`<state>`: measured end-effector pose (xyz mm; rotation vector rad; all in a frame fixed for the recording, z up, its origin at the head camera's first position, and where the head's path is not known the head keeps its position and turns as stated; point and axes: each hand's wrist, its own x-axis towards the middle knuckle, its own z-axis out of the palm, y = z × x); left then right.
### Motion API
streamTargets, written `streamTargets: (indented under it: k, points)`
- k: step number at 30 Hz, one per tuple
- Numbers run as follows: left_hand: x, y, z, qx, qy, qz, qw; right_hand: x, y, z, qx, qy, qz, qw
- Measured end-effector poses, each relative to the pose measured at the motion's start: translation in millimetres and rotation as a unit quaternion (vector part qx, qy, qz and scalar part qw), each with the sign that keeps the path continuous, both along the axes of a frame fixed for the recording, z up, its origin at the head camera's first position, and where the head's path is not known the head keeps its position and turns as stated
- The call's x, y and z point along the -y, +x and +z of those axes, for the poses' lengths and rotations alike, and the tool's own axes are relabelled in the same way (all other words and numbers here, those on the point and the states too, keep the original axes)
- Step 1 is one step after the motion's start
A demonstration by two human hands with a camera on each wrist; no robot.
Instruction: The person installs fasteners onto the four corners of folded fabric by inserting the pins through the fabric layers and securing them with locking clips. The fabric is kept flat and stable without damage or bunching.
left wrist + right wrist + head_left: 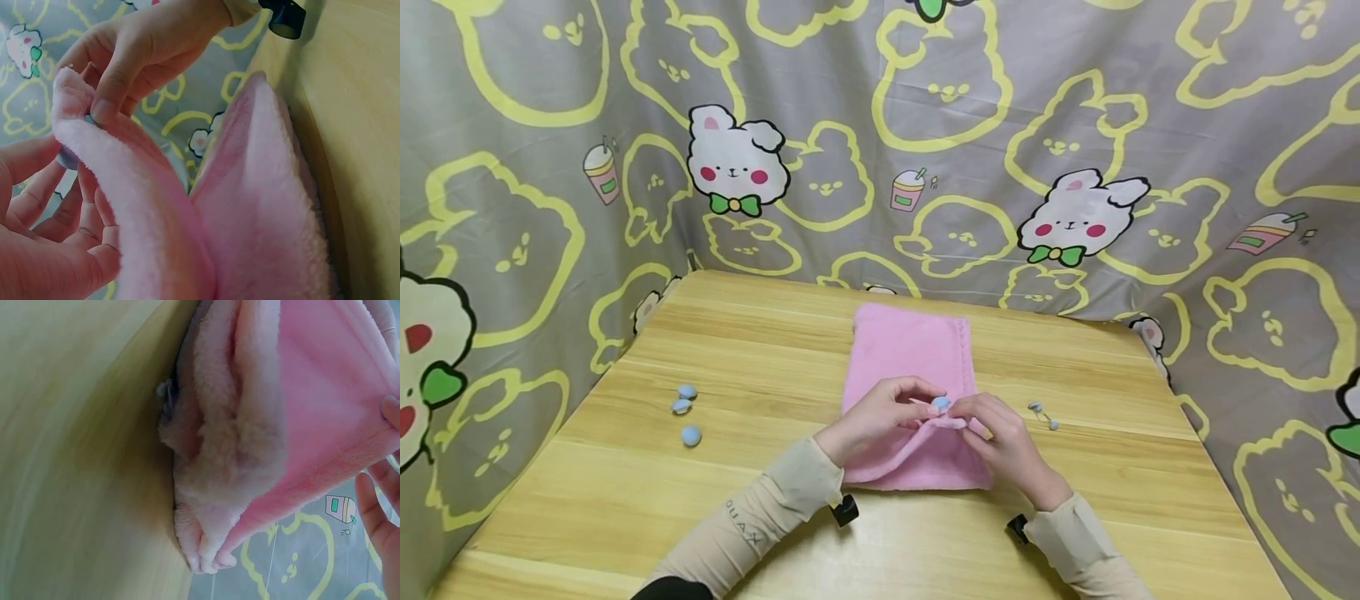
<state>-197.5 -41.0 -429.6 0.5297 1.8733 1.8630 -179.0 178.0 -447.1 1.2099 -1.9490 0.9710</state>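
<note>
Head view: apparently fastening the cap (941, 402), we pinched it with our left hand (880, 418) at the cloth (910, 350)'s raised edge, gripped by our right hand (1011, 440), the next move likely calling for aligned pressing.

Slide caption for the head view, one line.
Left grip holds a round blue piece, right grip pinches the raised edge of a pink cloth.

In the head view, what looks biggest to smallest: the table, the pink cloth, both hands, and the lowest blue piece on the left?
1. Table
2. Pink cloth
3. Left hand and right hand: too alike to rank
4. Lowest blue piece
</note>
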Motion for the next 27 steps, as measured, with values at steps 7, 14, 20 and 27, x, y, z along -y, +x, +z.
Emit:
streamTargets:
  k: [7,14,20,27]
  points:
    - [1,-2.1,-0.8,-0.009,-0.005,0.0,0.9999,-1,-0.9,-1.7,0.01,0.005,-0.011,1.0]
    - [5,-3.1,2.3,-0.037,-0.027,0.015,0.9988,-2,-2.0,-2.0,0.012,0.005,-0.017,1.0]
    - [12,-7.5,4.9,-0.054,-0.047,0.028,0.997,-4,-3.3,0.8,0.009,0.001,-0.017,1.0]
    - [25,-19.7,3.2,-0.044,-0.081,0.072,0.9931,-9,-6.5,5.8,-0.008,-0.009,-0.027,1.0]
